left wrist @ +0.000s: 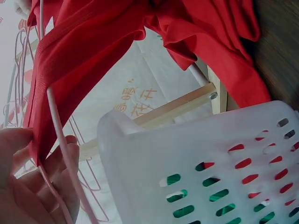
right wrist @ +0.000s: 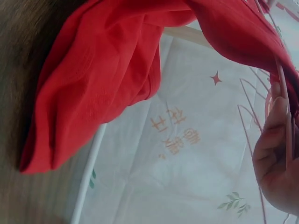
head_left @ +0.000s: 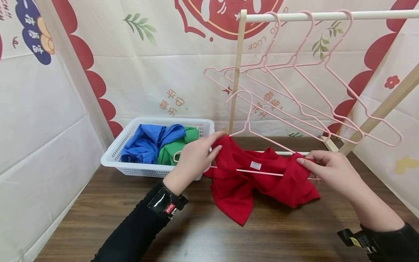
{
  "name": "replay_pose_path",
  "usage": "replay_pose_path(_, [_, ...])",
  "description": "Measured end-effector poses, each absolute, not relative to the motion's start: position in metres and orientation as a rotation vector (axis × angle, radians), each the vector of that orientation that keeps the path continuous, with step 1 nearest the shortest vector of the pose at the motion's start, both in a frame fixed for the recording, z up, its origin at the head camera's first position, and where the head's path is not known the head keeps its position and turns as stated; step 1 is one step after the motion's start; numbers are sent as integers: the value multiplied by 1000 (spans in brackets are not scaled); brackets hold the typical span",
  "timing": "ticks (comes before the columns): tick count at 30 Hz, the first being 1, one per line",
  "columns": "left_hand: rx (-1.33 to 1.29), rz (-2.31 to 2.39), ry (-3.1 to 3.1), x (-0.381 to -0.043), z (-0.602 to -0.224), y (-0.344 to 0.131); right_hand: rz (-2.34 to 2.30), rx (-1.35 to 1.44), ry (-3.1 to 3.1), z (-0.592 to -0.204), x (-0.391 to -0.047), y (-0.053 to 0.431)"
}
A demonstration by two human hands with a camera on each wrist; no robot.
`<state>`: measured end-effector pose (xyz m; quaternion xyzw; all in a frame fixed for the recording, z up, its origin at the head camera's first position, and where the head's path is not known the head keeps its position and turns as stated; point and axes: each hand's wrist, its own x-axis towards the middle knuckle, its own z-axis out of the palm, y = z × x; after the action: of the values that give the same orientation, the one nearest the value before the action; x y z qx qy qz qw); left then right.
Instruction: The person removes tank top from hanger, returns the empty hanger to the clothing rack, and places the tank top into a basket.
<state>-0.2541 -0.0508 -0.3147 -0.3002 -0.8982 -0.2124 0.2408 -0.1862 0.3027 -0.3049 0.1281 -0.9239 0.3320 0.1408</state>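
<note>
A red shirt with a white neck label hangs partly over a pink hanger, whose hook points up and whose lower bar crosses in front of the cloth. At the shirt's left shoulder, my left hand grips the fabric, beside the basket's right end. On the opposite side, my right hand pinches cloth between thumb and fingers near the hanger's right end. In the left wrist view the red cloth drapes over the hanger's bar above the fingers. Red folds hang down beside the table in the right wrist view.
A white plastic basket at the left holds a blue garment and a green garment. Behind to the right stands a rack with a white rail, where several pink hangers hang. Printed cloth walls enclose the wooden table.
</note>
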Motion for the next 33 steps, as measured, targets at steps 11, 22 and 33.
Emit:
replay_pose_path(11, [-846,-599,-2289,-253,-311,-56,493,587,-2237,-300,-183,298])
replay_pose_path(22, [-815,-641,-2288,-258,-312,-67,248,694,-1941,-294,-181,299])
replay_pose_path(33, [-766,-705,-2379,-262,-313,-76,238,698,-1839,-291,-177,303])
